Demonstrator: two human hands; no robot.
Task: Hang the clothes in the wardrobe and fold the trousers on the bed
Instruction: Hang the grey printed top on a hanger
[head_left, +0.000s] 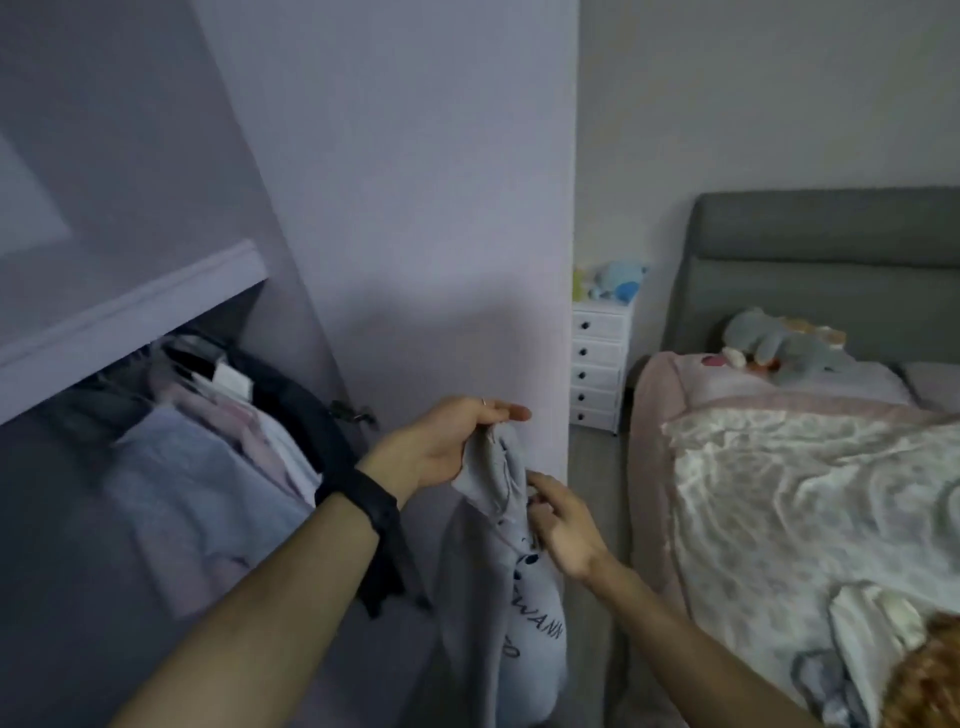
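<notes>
A grey sweatshirt with dark lettering hangs in front of the open wardrobe door. My left hand grips its top edge between thumb and fingers. My right hand pinches the fabric just below, on the garment's right side. The wardrobe on the left holds several hanging clothes under a shelf. The bed with a pale patterned cover lies on the right.
A white drawer unit with blue toys on top stands between the wardrobe door and the bed. A grey headboard and a soft toy are at the bed's far end. More clothes lie on the bed's near corner.
</notes>
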